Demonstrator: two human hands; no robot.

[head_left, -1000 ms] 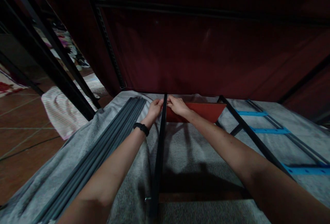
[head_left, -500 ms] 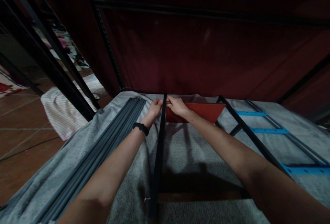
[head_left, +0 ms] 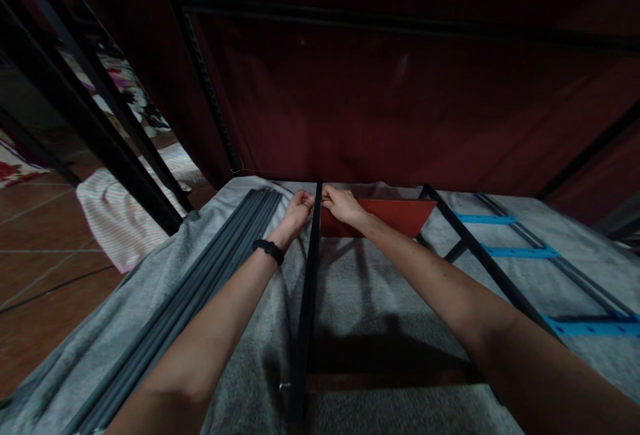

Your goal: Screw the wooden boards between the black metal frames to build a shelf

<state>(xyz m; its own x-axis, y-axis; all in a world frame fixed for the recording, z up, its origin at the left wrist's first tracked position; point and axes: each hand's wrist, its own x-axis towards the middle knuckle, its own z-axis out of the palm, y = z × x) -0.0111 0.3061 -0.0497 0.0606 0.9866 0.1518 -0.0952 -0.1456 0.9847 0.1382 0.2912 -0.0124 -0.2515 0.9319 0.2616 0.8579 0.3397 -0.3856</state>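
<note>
A dark metal frame lies on the grey blanket, its left bar (head_left: 309, 288) running away from me. At the bar's far end, my left hand (head_left: 299, 207) pinches its fingers together against the left side. Directly opposite, my right hand (head_left: 343, 205) has its fingers closed on the inner side, by the corner of a reddish-orange board (head_left: 395, 215). Whatever small piece lies between the fingertips of either hand is too small to make out. A metal bolt (head_left: 285, 386) sticks out of the bar's near end. A black band (head_left: 269, 249) circles my left wrist.
Left of the frame lies a bundle of grey tubes (head_left: 200, 295) on the grey blanket (head_left: 255, 368). Blue slats (head_left: 520, 251) with dark rails lie to the right. A dark red fabric (head_left: 350, 101) rises behind, and dark posts (head_left: 95, 101) stand at left above a striped cloth (head_left: 117, 208).
My left hand has shifted very slightly left, its fingertips a little farther from the bar. My right hand stays nearly where it was.
</note>
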